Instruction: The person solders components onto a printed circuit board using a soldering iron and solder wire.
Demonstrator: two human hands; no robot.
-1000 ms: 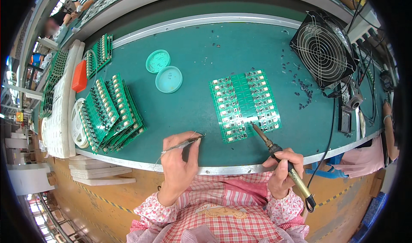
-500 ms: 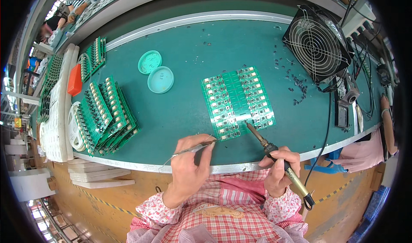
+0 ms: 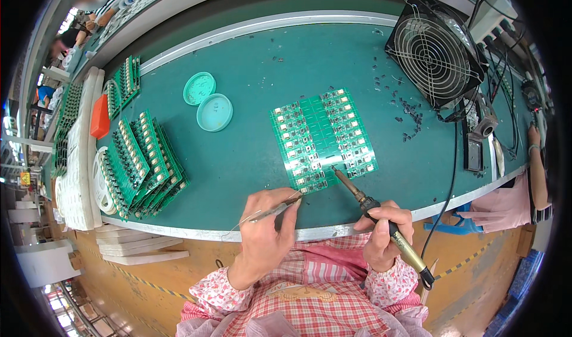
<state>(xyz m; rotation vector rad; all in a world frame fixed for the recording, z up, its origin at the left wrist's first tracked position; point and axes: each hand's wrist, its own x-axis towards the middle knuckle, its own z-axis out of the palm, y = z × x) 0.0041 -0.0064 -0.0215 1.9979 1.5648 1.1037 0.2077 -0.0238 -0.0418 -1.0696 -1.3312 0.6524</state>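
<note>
A green circuit board panel [image 3: 317, 128], with two columns of small pale and black parts, lies flat on the green bench in front of me. My right hand [image 3: 386, 233] grips a soldering iron [image 3: 402, 246] by its handle. The iron's tip is over the lower middle of the panel; whether it touches cannot be made out. Between the thumb and fingers of my left hand [image 3: 262, 227] is a pair of metal tweezers [image 3: 275, 208], pointing at the panel's lower left corner. A thin wire trails from the same hand.
Stacked green circuit boards [image 3: 143, 164] stand on the left, near an orange box [image 3: 100, 116]. Two round turquoise dishes [image 3: 214, 112] hold tiny bits. A black fan [image 3: 438, 54] stands at the far right, with small black chips [image 3: 411, 116] scattered beside it. The iron's cord [image 3: 451, 182] crosses the bench edge.
The view has shifted slightly, so the bench things sit a little further left. Both hands keep their holds, and the iron's tip remains over the panel's lower middle.
</note>
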